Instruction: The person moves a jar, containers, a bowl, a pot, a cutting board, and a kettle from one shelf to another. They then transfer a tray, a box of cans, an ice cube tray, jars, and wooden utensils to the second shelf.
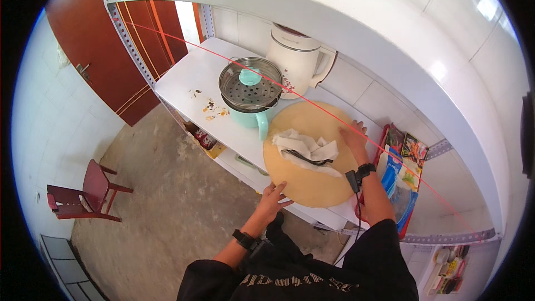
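Observation:
A round tan board (pixel 309 192), likely wooden, lies on the white shelf with its near edge reaching past the shelf front. A crumpled off-white cloth (pixel 305 144) with a dark strip along one fold rests on the board. My left hand (pixel 271 200) grips the near left rim, fingers partly hidden beneath it. On the opposite side, my right hand (pixel 354 136) holds the right rim with its fingers around the edge. Beside the board stands a mint-green electric pot (pixel 246 119) with a steamer tray and a glass lid on top.
A cream electric kettle-like appliance (pixel 290 60) stands against the tiled wall. Food packets (pixel 397 171) sit in a red tray at right. A red string (pixel 192 44) crosses in front of the shelf. Crumbs or stains (pixel 213 108) mark the shelf (pixel 179 79). A wooden chair (pixel 96 188) is on the floor.

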The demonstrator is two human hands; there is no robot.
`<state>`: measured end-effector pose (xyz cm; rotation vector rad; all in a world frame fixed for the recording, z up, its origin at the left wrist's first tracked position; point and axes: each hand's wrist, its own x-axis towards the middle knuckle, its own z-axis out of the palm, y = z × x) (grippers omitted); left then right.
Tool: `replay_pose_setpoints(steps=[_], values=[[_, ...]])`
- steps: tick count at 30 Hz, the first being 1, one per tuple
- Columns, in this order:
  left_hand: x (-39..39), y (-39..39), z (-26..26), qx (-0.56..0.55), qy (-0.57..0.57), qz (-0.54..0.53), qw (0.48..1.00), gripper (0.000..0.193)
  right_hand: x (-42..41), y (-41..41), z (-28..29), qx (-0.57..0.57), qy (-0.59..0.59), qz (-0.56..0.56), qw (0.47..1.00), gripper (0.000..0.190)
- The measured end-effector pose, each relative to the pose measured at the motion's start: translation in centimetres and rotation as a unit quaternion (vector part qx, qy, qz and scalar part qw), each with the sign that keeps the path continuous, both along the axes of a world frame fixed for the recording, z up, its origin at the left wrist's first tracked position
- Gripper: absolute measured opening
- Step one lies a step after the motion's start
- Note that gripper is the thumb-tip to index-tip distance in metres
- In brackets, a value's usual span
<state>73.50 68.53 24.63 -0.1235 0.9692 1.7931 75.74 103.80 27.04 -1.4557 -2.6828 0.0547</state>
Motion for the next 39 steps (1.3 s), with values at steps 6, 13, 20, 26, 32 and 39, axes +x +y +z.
replay_pose_setpoints(steps=[6, 13, 20, 26, 32, 39], values=[[-0.5, -2.0, -1.1, -0.041, 0.084, -0.047, 0.994, 0.033, 2.6, -2.5, -0.6, -0.040, 0.000, -0.054, 0.998, 0.069], [-0.8, -6.4, -2.7, 0.036, 0.112, -0.095, 0.988, 0.032, 4.3, -6.6, -0.7, 0.012, 0.024, -0.029, 0.999, 0.063], [0.1, -13.6, -3.1, 0.024, 0.132, -0.070, 0.989, 0.032, 6.4, -13.4, -0.2, -0.013, 0.064, 0.020, 0.998, 0.066], [1.4, -20.8, -1.4, 0.001, 0.129, -0.044, 0.991, 0.036, 12.9, -20.3, 0.4, -0.065, 0.243, 0.063, 0.966, 0.059], [5.2, -26.3, 1.4, -0.059, 0.181, -0.089, 0.978, 0.039, 25.0, -26.6, -1.4, -0.276, 0.454, -0.011, 0.847, 0.054], [14.9, -20.7, 1.3, -0.005, 0.276, -0.220, 0.936, 0.038, 45.7, -28.5, 0.6, -0.391, 0.646, -0.065, 0.653, 0.027]])
